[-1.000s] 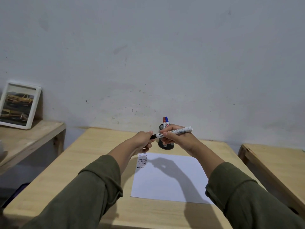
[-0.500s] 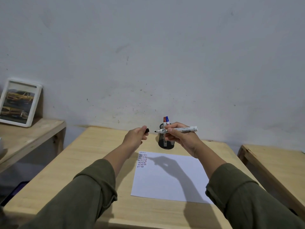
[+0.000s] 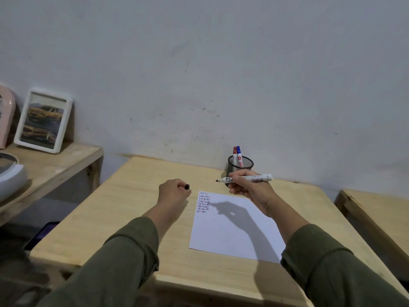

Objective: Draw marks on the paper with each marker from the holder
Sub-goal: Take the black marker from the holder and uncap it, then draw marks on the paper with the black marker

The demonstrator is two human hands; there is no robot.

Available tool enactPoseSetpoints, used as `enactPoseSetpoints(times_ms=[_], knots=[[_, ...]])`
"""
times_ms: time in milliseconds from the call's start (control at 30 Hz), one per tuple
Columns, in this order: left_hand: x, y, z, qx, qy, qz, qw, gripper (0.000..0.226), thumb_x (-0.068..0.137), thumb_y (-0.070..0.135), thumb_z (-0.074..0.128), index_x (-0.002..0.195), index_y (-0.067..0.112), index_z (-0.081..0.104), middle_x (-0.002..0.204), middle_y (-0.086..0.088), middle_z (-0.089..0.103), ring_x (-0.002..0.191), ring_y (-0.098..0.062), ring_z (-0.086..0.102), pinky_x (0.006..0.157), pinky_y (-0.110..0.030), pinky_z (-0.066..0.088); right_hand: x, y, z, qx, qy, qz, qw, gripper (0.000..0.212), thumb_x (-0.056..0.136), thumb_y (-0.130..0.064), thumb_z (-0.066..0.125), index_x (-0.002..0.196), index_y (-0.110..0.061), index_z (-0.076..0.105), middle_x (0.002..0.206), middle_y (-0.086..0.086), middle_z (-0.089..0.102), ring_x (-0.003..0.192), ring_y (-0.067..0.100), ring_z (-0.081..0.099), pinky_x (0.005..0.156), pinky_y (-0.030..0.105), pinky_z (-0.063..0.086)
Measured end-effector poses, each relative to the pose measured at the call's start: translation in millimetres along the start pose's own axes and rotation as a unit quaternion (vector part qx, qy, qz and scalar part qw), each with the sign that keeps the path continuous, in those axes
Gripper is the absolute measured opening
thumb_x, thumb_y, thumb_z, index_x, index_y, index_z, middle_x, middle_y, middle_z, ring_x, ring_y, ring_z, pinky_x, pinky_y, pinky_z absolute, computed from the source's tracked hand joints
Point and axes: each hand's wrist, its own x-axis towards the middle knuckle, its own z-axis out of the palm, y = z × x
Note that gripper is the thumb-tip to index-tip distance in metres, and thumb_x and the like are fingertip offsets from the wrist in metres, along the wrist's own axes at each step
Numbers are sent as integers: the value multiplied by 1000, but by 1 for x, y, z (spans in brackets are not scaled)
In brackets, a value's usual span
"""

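black cap in left grip, uncapped marker in right grip.

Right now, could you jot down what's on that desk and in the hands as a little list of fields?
left hand: closed on a black cap, above the table
right hand: holds an uncapped marker level, tip pointing left
paper: flat on the table, rows of short red, blue and dark marks in its far left corner
holder: black mesh cup behind the paper, a red and a blue marker standing in it
side shelf: framed car picture leaning on the wall
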Motion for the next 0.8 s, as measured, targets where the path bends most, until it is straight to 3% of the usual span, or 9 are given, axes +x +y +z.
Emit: enactPoseSetpoints(times_ms=[100, 233, 400, 600, 700, 800], knots=[[-4, -15, 6, 27, -10, -6, 1000, 10, 81, 14, 66, 90, 11, 69, 77, 0, 58, 65, -10, 52, 45, -5, 37, 0, 10, 4, -1, 9, 11, 1000, 10, 89, -3, 56, 89, -6, 66, 77, 17, 64, 61, 17, 67, 66, 23, 56], [0, -29, 12, 80, -18, -17, 996, 24, 74, 27, 71, 94, 15, 72, 89, -3, 69, 86, -20, 63, 78, -28, 51, 0, 22, 8, 0, 18, 27, 999, 11, 90, -4, 56, 90, -8, 66, 75, 17, 65, 59, 17, 66, 67, 23, 57], [-2, -43, 16, 105, -23, 13, 994, 33, 75, 34, 71, 101, 14, 72, 104, -2, 74, 101, -17, 66, 88, -30, 50, 0, 40, 11, 10, 26, 55, 998, 18, 91, -8, 55, 105, -8, 67, 79, 15, 69, 65, 20, 69, 68, 25, 57], [-22, -50, 26, 251, 10, 18, 968, 73, 77, 61, 56, 134, 17, 47, 143, -1, 43, 137, -21, 31, 109, -38, 24, -3, 59, 21, 14, 53, 70, 996, 9, 88, -7, 60, 90, -9, 69, 75, 13, 67, 64, 21, 64, 63, 22, 52], [-29, -52, 28, 278, -5, 22, 960, 87, 75, 66, 53, 142, 14, 34, 152, -4, 29, 144, -20, 18, 116, -38, 14, -4, 67, 27, -12, 83, 67, 994, 6, 83, -5, 64, 79, -9, 66, 65, 9, 60, 56, 16, 54, 55, 19, 47], [-31, -53, 27, 273, -8, 23, 962, 89, 75, 65, 53, 143, 12, 32, 154, -3, 27, 145, -20, 15, 118, -38, 11, -2, 74, 32, -29, 103, 68, 992, 4, 82, -6, 66, 82, -11, 67, 66, 7, 61, 54, 13, 53, 57, 19, 46]])
